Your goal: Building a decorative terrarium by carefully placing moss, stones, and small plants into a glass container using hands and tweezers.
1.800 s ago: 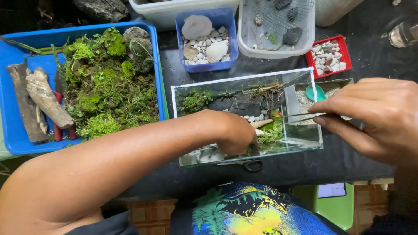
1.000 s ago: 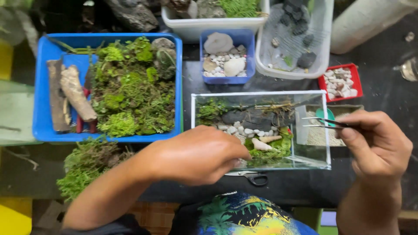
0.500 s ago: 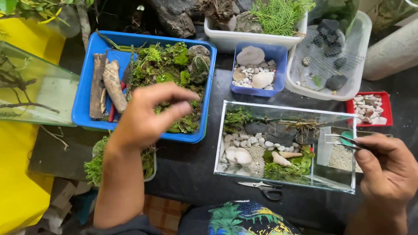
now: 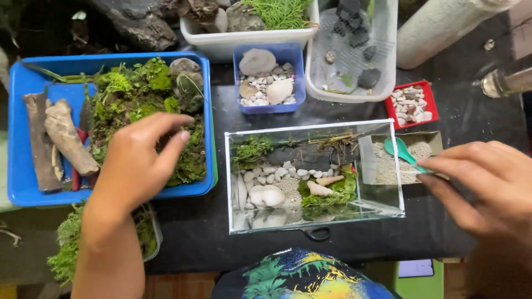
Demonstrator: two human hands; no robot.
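Loosely curled and holding nothing, the left hand (image 4: 136,163) hovers with its fingertips over the moss (image 4: 141,111) heaped in the blue tray (image 4: 22,83) on the desk (image 4: 188,232), while the right hand (image 4: 487,188) pinches what looks like slim tweezers, though their tips are too blurred to tell, beside the glass tank (image 4: 313,177). From the head view the moss is a ragged, damp-looking mat of bright and dark green, so a careless pinch could tear it or drag soil out. The right hand, close to the tank wall, could knock the glass.
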